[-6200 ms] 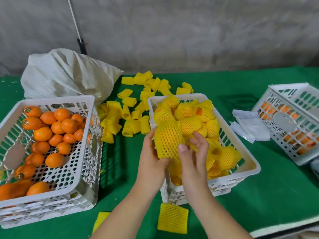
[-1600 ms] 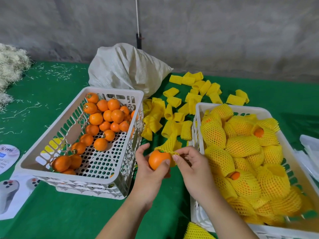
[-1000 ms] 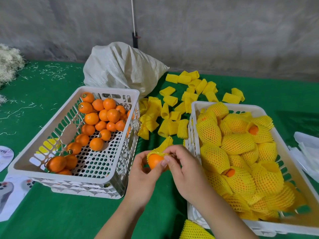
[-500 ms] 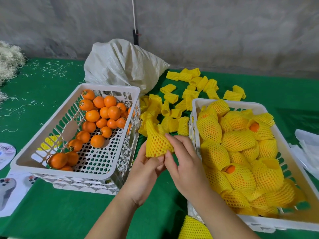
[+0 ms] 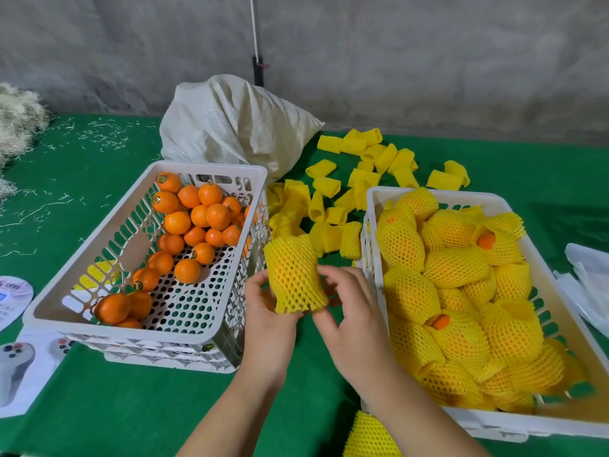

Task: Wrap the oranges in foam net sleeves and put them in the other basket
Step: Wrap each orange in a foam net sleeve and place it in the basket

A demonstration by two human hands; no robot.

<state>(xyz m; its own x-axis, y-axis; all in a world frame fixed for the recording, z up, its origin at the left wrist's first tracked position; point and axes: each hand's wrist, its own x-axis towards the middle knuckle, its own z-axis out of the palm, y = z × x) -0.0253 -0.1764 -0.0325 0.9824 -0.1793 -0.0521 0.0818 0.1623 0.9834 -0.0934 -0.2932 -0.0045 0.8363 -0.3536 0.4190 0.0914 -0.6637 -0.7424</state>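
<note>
Hiding its orange, sleeve (image 5: 294,273) between left hand (image 5: 268,319), right hand (image 5: 354,319)

A green-covered table (image 5: 99,407) carries two white baskets (image 5: 211,328) (image 5: 372,225), loose yellow sleeves (image 5: 362,176) and a white sack (image 5: 230,123).

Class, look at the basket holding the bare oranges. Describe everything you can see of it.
The white basket looks like plastic: rectangular, with slotted walls, a floor of round holes and a smooth rim. It sits on the green cloth, seemingly nested in another basket. Bare oranges fill its far end and near corner, leaving part of the floor bare. Neither hand touches it.
</note>
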